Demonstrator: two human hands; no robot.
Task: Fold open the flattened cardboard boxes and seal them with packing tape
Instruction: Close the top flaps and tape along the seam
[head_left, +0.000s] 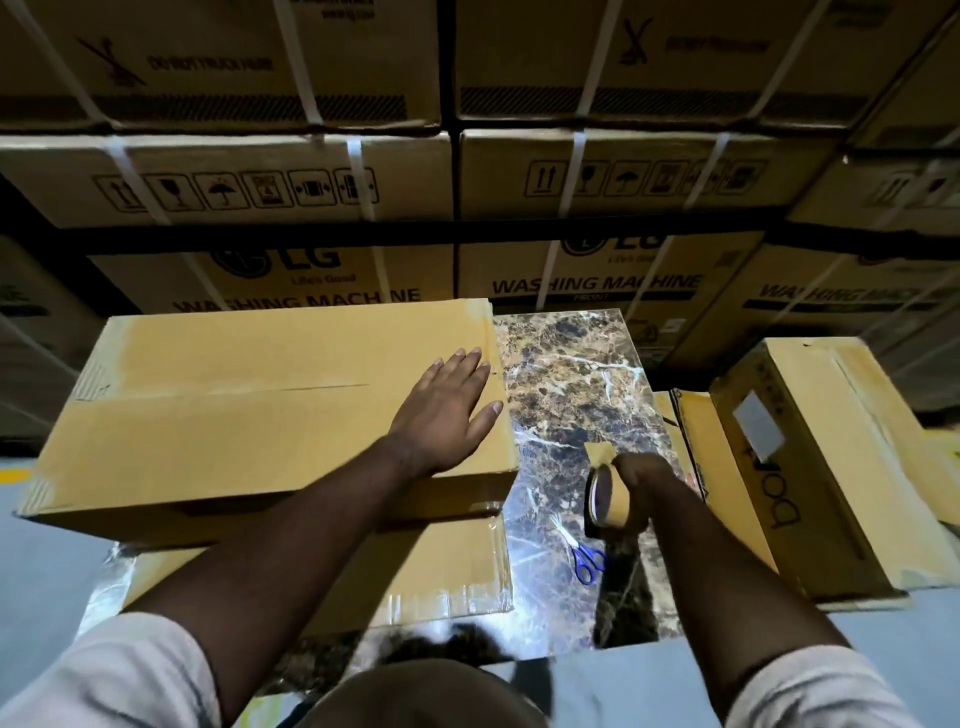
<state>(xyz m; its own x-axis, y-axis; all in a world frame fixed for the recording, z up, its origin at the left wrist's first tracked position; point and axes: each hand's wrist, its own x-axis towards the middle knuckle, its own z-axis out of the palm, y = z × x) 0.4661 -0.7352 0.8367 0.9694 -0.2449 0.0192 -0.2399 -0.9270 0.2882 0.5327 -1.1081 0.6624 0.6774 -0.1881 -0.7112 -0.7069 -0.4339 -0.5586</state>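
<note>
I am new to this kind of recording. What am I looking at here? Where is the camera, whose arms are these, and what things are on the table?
There is no machine here. A person wears one camera on the head, so you look forward and down along their two bare arms.

The left hand lies flat, fingers straight, on top of a cardboard box whose flaps are folded shut. That box stands on the marble-patterned table, over another piece of cardboard.

The right hand grips a roll of brown packing tape, with a short end of tape sticking up. Blue-handled scissors lie on the table just below the roll.

To the right lies another taped box. Behind stand stacked washing machine cartons.
</note>
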